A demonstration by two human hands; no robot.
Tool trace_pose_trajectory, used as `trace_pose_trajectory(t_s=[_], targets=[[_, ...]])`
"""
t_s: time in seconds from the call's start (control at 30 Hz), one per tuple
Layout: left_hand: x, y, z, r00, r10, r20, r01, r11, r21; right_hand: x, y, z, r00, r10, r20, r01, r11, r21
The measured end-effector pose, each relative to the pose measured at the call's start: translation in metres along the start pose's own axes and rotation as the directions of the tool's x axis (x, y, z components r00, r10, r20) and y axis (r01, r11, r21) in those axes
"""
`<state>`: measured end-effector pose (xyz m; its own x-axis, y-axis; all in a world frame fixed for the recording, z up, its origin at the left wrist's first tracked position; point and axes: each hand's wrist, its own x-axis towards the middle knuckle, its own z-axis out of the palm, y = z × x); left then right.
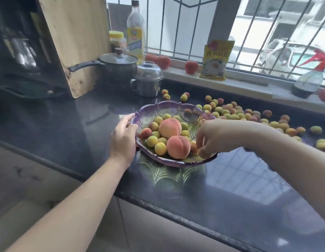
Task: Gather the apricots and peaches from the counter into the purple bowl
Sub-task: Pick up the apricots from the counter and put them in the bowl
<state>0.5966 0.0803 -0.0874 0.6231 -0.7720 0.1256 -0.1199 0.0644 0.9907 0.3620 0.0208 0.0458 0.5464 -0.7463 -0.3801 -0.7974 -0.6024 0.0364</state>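
We see the right hand over the near right rim of the purple bowl, fingers curled down onto small apricots inside. The left hand grips the bowl's left rim. Two peaches lie between the hands; more apricots are scattered on the counter beyond

A dark, glossy stone counter carries the purple bowl near its front edge. Loose apricots lie scattered across it behind and to the right of the bowl. At the back stand a lidded steel mug, a lidded saucepan and a leaning wooden board.
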Motion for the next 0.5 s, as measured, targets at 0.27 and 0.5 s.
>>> trace_pose_trajectory(t_s=[0.27,0.5], targets=[[-0.002,0.005,0.000,0.999,0.043,0.011,-0.043,0.998,0.037,0.003,0.000,0.002,0.998,-0.042,0.050,0.048,0.991,-0.129],[-0.003,0.004,0.001,0.999,0.051,-0.001,-0.050,0.997,0.054,0.016,-0.001,0.017,0.997,-0.010,-0.075,0.007,0.999,-0.047]])
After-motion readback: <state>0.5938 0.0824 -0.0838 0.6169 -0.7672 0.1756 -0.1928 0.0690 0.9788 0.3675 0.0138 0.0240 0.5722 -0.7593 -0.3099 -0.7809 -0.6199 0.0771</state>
